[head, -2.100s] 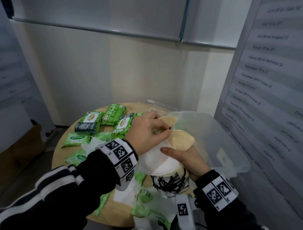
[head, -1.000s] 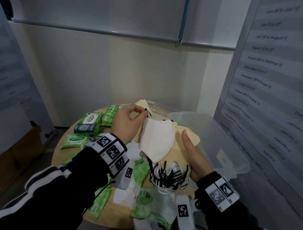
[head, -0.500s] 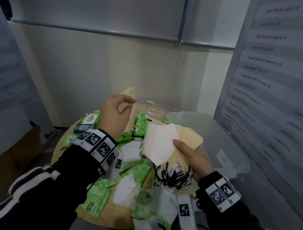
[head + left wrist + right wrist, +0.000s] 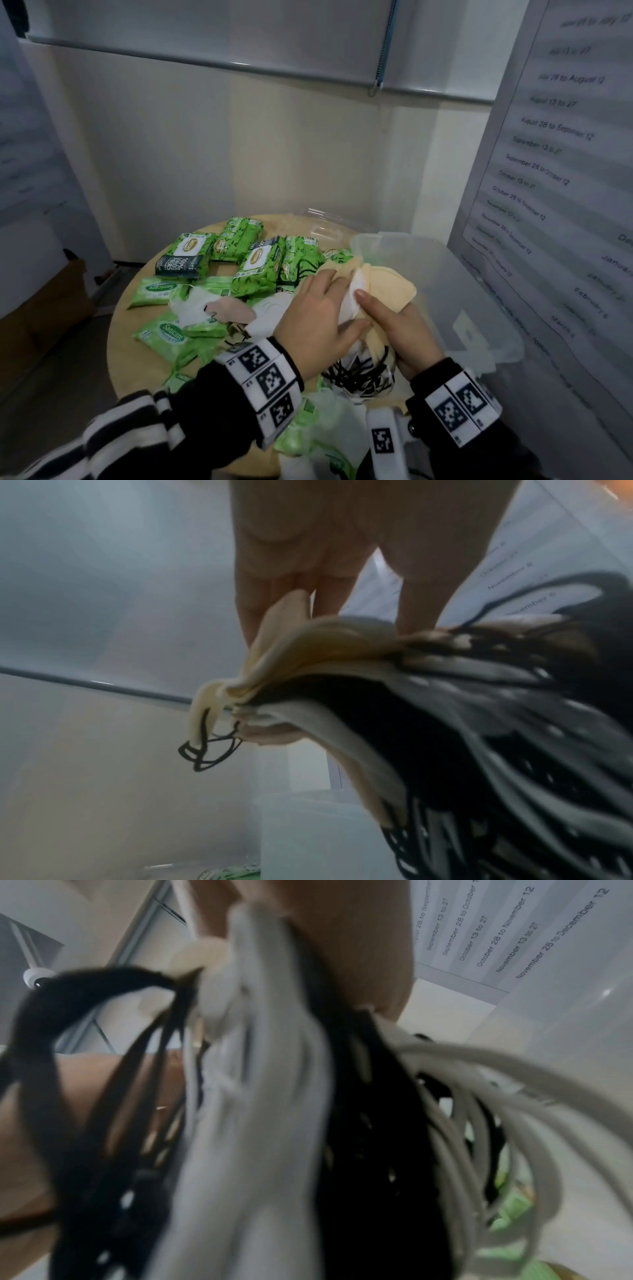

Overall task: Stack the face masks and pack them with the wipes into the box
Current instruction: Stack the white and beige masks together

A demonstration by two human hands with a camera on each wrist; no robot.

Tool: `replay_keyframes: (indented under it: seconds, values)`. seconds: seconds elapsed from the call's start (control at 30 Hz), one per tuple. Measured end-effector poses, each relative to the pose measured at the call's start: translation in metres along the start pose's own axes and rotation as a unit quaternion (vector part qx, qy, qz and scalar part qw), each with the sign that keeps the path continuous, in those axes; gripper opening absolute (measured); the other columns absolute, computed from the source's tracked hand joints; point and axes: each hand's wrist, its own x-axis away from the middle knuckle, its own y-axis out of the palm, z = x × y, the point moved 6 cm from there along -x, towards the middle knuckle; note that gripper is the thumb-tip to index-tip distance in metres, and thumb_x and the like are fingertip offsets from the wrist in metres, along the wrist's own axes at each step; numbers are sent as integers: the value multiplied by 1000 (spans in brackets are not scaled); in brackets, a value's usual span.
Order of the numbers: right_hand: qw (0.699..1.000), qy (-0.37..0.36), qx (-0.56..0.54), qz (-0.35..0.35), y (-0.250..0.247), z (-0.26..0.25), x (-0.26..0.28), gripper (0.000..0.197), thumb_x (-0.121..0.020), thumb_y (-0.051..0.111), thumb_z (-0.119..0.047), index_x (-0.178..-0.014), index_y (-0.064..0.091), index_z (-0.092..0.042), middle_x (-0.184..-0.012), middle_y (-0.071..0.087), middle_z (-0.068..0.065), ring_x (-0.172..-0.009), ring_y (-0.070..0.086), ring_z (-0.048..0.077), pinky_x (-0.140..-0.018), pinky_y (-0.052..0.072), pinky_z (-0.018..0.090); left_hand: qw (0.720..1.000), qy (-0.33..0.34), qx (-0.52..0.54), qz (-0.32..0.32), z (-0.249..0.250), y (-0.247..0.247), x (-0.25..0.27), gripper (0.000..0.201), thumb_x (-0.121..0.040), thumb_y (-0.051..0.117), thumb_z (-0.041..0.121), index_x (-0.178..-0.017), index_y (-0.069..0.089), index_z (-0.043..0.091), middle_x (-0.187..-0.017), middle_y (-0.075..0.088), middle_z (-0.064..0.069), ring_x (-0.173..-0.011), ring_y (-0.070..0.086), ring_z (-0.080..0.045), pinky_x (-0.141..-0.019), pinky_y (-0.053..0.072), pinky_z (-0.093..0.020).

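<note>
Two hands meet at the centre of the head view over a round wooden table point(image 4: 118, 346). The right hand point(image 4: 397, 330) cradles a stack of face masks point(image 4: 387, 291), cream and white, with its fingers curled beneath and its thumb laid across the top. The left hand point(image 4: 317, 320) lies on the same stack with fingers nearly straight, pressing a cream mask down. Black and white ear loops point(image 4: 359, 377) dangle from the stack's lower end. Just right of the hands a clear plastic box point(image 4: 479, 308) stands open, overhanging the table's right edge and close to a dated wall chart point(image 4: 555, 164). Green wipes packs point(image 4: 219, 263) crowd the table's centre and left, with loose masks point(image 4: 219, 308) among them; bare wood shows only along the left rim
</note>
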Motion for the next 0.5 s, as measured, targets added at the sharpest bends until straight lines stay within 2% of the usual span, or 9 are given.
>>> replay_keyframes:
  seconds: [0.03,0.1,0.2,0.23,0.27,0.33,0.4,0.43,0.5]
  values:
    - [1000,4,0,-1,-1,0,0,19,-86,63,-11,-105,67,-7,-103,71,18,-94,68,31,-83,54,44,1000,11,-1,4,2,0,1,73,-78,40,58,-128,52,6,-126,49,-11,-119,44,-27,-101,32,-29]
    - [1000,7,-3,0,0,1,0,19,-87,63,-11,-105,67,-6,-102,71,19,-93,68,32,-83,54,45,999,26,0,23,3,-1,1,71,-78,43,57,-125,54,5,-124,51,-12,-117,46,-29,-99,36,-32]
    - [1000,11,-9,-2,2,2,0,17,-89,60,-9,-104,66,-6,-101,71,19,-88,68,29,-78,55,41,1000,9,15,22,-2,-2,-2,64,-84,58,48,-133,47,9,-134,43,-8,-126,36,-22,-104,27,-25]
    - [1000,10,-10,-5,3,2,0,16,-90,58,-9,-103,66,-6,-99,71,18,-86,68,27,-76,55,39,999,11,16,31,-3,-4,-3,62,-85,59,47,-133,48,9,-134,43,-8,-125,37,-22,-104,28,-25]
    - [1000,9,-10,-9,4,1,0,15,-90,57,-9,-102,66,-7,-98,71,18,-84,68,26,-73,55,37,999,14,11,32,-2,-5,-4,59,-84,58,46,-129,52,7,-129,48,-9,-121,42,-24,-101,34,-28]
    - [1000,7,-13,-15,6,0,1,14,-91,55,-8,-99,67,-9,-93,71,15,-81,67,24,-69,55,34,999,17,3,30,-1,-7,-3,53,-79,51,44,-112,62,4,-111,59,-12,-101,57,-29,-84,50,-35]
    - [1000,4,-12,-18,7,0,2,14,-91,54,-8,-95,68,-10,-88,71,13,-77,66,23,-65,54,32,999,26,-4,33,-1,-6,-4,49,-74,45,39,-100,67,3,-96,63,-12,-86,62,-30,-68,56,-37]
    - [1000,4,-8,-19,7,0,2,14,-91,54,-8,-94,68,-11,-87,71,13,-76,66,22,-64,54,32,999,29,-10,33,-1,-6,-5,47,-73,44,35,-98,67,3,-94,63,-12,-84,61,-31,-67,57,-38]
    - [1000,11,2,-14,5,2,2,13,-91,55,-12,-93,68,-11,-87,71,12,-76,67,21,-67,53,33,999,21,-11,30,-4,-9,-10,42,-72,45,27,-98,67,2,-95,62,-13,-86,59,-31,-72,53,-38]
